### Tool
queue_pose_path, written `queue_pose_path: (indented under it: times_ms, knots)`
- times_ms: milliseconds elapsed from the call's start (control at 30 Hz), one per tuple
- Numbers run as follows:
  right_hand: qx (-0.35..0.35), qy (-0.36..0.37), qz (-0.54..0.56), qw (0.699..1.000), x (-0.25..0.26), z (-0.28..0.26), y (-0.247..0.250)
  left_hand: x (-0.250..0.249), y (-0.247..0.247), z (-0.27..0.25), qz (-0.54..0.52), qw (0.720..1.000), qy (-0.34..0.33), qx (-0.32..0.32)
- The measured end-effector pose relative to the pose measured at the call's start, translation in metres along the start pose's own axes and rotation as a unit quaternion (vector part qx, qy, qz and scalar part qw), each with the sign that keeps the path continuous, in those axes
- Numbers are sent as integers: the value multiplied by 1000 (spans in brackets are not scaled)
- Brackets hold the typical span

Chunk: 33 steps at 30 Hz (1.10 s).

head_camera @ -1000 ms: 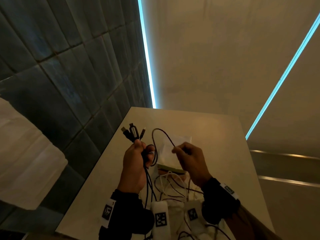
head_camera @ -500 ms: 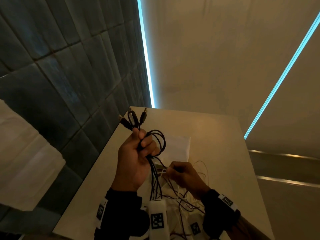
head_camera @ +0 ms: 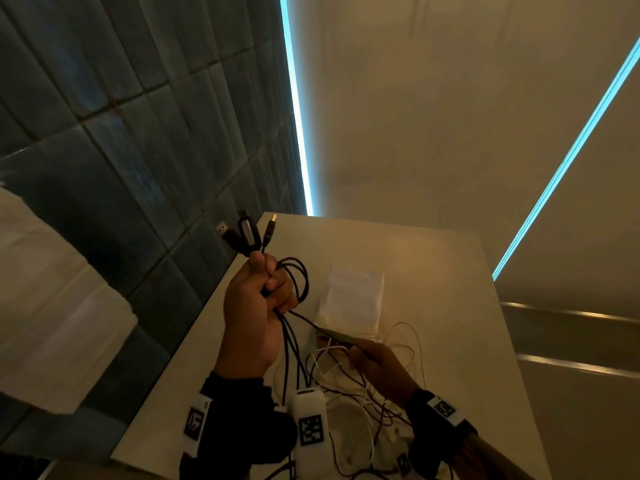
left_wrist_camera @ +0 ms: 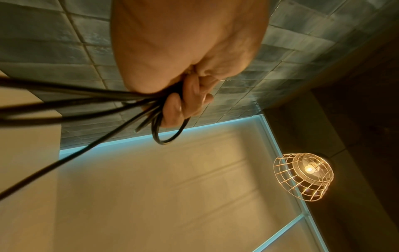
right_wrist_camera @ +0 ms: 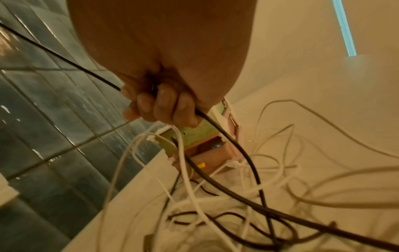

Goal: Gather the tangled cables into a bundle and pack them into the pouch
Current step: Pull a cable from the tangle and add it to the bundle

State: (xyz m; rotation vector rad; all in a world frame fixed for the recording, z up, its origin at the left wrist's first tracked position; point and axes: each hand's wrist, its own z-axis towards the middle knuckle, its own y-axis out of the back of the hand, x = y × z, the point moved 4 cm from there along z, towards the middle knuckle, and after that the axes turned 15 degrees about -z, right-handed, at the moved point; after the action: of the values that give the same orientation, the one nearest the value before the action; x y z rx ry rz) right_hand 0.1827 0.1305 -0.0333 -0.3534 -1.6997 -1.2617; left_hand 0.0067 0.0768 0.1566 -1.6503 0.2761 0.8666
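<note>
My left hand (head_camera: pixel 266 289) is raised above the table and grips a bundle of black cables (head_camera: pixel 294 282), their plugs (head_camera: pixel 247 233) sticking up above the fist; in the left wrist view the fingers (left_wrist_camera: pixel 183 105) curl round the black cables (left_wrist_camera: pixel 121 97). One thin black cable (right_wrist_camera: pixel 226 141) runs from that bundle down into my right hand (head_camera: pixel 367 355), whose fingers (right_wrist_camera: pixel 164 105) curl round it just above the table. The pale pouch (head_camera: pixel 353 303) lies on the table beyond my right hand. White and dark cables (head_camera: pixel 349 393) lie tangled below both hands.
The white table (head_camera: pixel 450 306) stands against a dark tiled wall (head_camera: pixel 138 168) on its left. A small pinkish box with a green top (right_wrist_camera: pixel 207 145) sits by the pouch among the cables. A wire-cage lamp (left_wrist_camera: pixel 304 175) hangs overhead.
My right hand has let a loop of cable into the left fist and slid down the black cable toward the table. The left hand has risen with the bundle.
</note>
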Motion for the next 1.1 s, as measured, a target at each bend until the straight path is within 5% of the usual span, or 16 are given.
queue_pose_path:
  times_ms: [133,233,400,533,667,933,1100]
  knots:
    - [-25,-54,-39,997,-5,7,9,9,6,-4,67,998,-3,-22]
    - [-91,-106,90,986,20,17,36,21,10,-6,107,993,15,-38]
    - [-115,24,217,969,98,15,83,39,8,-7,113,990,55,-69]
    - [-38,109,197,974,137,-3,84,45,-3,-8,64,990,117,-35]
    - [30,96,227,969,129,-9,76,42,-16,-11,-28,991,128,10]
    - [0,-9,206,979,52,-7,52,22,-20,-11,-59,994,57,69]
    - [8,-10,193,981,40,-4,40,26,-19,-15,-31,995,53,76]
